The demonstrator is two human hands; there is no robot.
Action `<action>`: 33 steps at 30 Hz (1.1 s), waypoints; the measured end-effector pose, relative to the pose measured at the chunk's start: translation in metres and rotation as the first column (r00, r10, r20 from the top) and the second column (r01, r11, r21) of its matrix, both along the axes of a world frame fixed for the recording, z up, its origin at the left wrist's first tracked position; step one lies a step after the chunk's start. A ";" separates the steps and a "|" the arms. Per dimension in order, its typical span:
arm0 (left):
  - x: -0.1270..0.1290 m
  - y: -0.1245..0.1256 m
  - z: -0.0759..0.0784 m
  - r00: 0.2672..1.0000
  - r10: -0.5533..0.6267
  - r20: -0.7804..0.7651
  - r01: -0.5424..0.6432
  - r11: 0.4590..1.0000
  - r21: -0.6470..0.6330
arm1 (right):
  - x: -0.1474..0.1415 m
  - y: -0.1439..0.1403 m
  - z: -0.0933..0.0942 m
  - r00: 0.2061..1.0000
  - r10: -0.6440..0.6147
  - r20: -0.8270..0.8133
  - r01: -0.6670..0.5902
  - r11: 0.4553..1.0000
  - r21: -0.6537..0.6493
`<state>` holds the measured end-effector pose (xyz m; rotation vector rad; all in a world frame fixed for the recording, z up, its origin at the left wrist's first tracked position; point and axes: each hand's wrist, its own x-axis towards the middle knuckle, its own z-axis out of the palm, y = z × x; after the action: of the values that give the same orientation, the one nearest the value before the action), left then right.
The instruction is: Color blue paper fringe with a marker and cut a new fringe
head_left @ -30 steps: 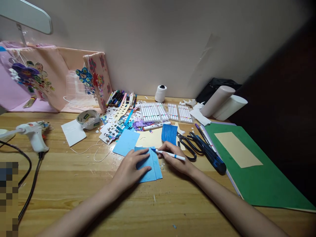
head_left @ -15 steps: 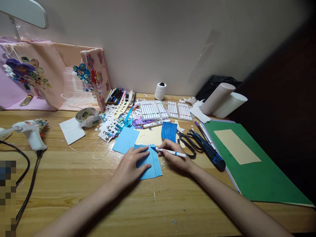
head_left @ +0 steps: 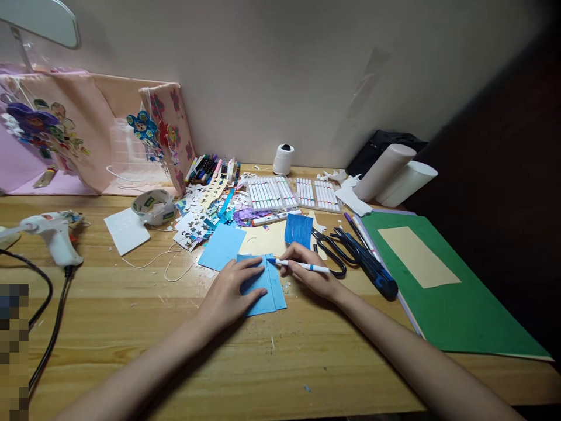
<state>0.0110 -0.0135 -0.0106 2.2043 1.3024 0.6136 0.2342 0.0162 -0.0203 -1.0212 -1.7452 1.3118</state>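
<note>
Light blue paper (head_left: 262, 299) lies in front of me in two overlapping pieces, the narrower strip along its right side. My left hand (head_left: 232, 290) rests on the paper from the left, fingers spread and flat. In my right hand (head_left: 310, 275) is a white marker with a blue band (head_left: 307, 266), its blue tip touching the top of the strip. Behind my hands lie another light blue sheet (head_left: 222, 248) and a darker blue coloured piece of paper (head_left: 299, 230).
Scissors (head_left: 335, 257) and a box cutter (head_left: 372, 272) lie right of my right hand, near a green board (head_left: 456, 304). Paper scraps, marker sets (head_left: 272, 193) and a tape roll (head_left: 153, 207) stand behind. A hot glue gun (head_left: 55, 234) is at left.
The view has shifted slightly. The marker tip stays near the top of the strip, with hardly any visible movement; my left hand keeps its place on the paper.
</note>
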 end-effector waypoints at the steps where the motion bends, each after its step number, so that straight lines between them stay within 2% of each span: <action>1: 0.000 0.000 0.000 1.000 -0.001 0.000 0.001 1.000 0.001 | 0.000 0.000 0.000 1.000 0.002 0.014 -0.002 1.000 0.010; 14: 0.000 0.001 -0.001 1.000 -0.017 0.012 0.017 1.000 0.018 | 0.004 0.001 0.001 0.994 0.036 0.107 -0.038 0.999 0.014; 26: 0.002 0.001 0.000 1.000 -0.012 0.018 0.011 1.000 0.023 | 0.003 -0.001 0.009 0.983 0.176 0.056 -0.174 0.984 -0.036; 33: 0.001 0.001 -0.003 0.999 0.002 0.037 -0.003 1.000 0.022 | 0.005 0.002 0.010 0.962 0.242 0.128 -0.245 0.969 0.011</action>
<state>0.0119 -0.0126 -0.0132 2.1992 1.2853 0.6694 0.2394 0.0181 -0.0098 -0.9126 -2.0310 1.3949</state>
